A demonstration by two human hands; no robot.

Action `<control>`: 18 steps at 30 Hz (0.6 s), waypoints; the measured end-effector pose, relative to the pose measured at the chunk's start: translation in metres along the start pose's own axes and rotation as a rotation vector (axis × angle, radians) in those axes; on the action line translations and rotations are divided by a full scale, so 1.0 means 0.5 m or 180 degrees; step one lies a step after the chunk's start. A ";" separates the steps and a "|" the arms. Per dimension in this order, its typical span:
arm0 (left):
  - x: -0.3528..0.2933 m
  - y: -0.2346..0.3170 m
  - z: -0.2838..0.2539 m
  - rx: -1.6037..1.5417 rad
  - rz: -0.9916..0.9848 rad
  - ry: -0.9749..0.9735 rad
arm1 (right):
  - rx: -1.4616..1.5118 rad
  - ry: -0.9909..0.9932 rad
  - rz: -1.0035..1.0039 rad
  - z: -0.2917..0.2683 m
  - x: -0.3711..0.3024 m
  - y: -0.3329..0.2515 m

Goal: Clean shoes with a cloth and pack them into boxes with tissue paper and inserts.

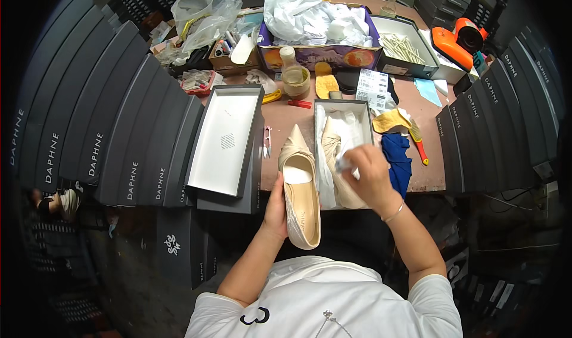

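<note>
A cream pointed flat shoe (296, 149) is in my left hand (276, 206), toe pointing away, with a white pad inside its front. My fingers close round its left side and underside. To the right, an open shoe box (364, 110) holds a matching shoe (332, 142) on white tissue paper (356, 126). Above that shoe is my right hand (370, 174), fingers pinched together and partly blurred. A small pale, greyish scrap shows at the fingertips; its kind is not clear. My right hand hides part of the box.
A white-lined box lid (223, 123) lies left, beside small thread snips (267, 141). Dark shoe boxes (128, 111) are stacked on both sides. Behind stand a bottle (292, 70) and a purple carton (322, 58) of white plastic. A blue cloth (397, 159) and a brush (419, 141) lie right.
</note>
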State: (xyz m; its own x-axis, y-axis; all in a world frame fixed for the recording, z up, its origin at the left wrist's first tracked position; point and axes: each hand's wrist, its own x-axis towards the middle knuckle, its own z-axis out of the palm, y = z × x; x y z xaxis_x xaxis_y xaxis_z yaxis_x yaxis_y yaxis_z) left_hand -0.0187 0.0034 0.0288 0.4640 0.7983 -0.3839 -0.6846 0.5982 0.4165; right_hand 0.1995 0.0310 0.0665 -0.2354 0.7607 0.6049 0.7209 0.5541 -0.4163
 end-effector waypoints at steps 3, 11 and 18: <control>0.003 -0.001 -0.010 -0.0180 -0.0072 -0.0112 | -0.0155 -0.0194 0.0217 0.039 -0.004 0.048; -0.005 -0.043 0.008 0.0582 0.0263 0.0146 | 0.0310 -0.1652 0.0102 0.071 0.039 -0.059; -0.015 -0.070 0.001 0.0397 0.0333 0.0381 | 0.0290 -0.1646 0.0153 0.081 0.030 -0.078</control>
State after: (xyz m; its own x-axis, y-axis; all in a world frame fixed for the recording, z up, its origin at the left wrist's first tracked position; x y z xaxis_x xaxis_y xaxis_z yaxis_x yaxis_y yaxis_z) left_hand 0.0021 -0.0234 0.0175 0.3188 0.8471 -0.4252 -0.6473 0.5223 0.5551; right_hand 0.1417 0.0344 0.0643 -0.5108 0.8408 0.1793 0.6847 0.5241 -0.5065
